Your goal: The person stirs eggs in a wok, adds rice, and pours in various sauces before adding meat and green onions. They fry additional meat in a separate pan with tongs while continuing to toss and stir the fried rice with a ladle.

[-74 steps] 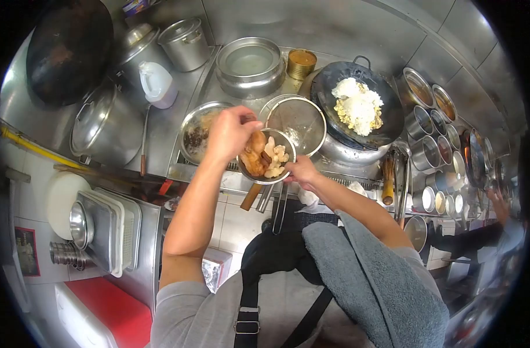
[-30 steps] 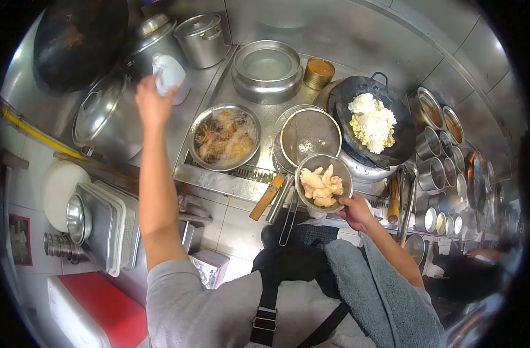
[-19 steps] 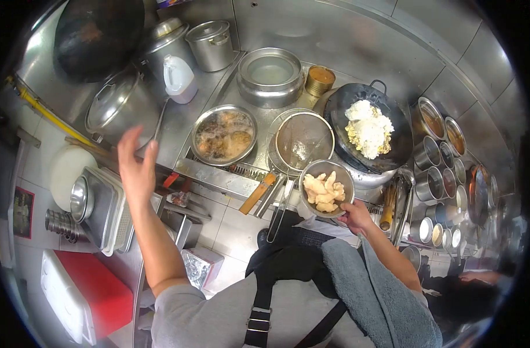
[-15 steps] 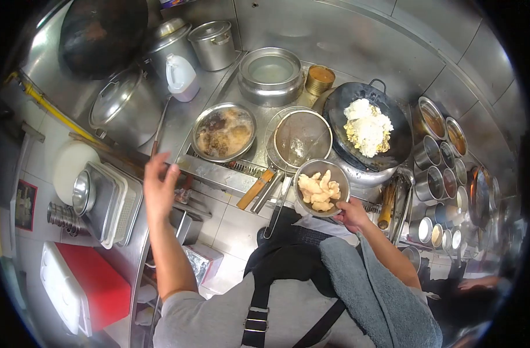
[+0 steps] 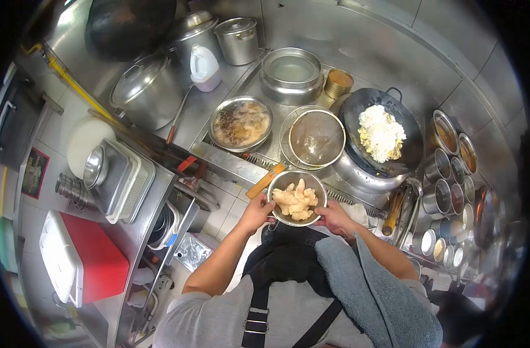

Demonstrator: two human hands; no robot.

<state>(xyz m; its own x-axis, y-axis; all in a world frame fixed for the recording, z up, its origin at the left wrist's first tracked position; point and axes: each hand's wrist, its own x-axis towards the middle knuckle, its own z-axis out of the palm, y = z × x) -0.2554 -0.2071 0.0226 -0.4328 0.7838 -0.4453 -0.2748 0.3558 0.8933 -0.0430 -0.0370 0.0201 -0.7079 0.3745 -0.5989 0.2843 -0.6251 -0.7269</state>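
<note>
the left hand and right hand both hold the bowl by its edge. the sieve is near, with room between bowl and black pan.

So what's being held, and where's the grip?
A metal bowl of pale food pieces, gripped at opposite sides by the rim: left hand on its left, right hand on its right.

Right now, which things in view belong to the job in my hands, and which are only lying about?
In the job, it seems:
bowl, held by your left hand and right hand
pale pieces in it
probably the bubbling pan

Lying about, as far as I can judge:
plastic jug
red cooler
pot with a lid
</note>
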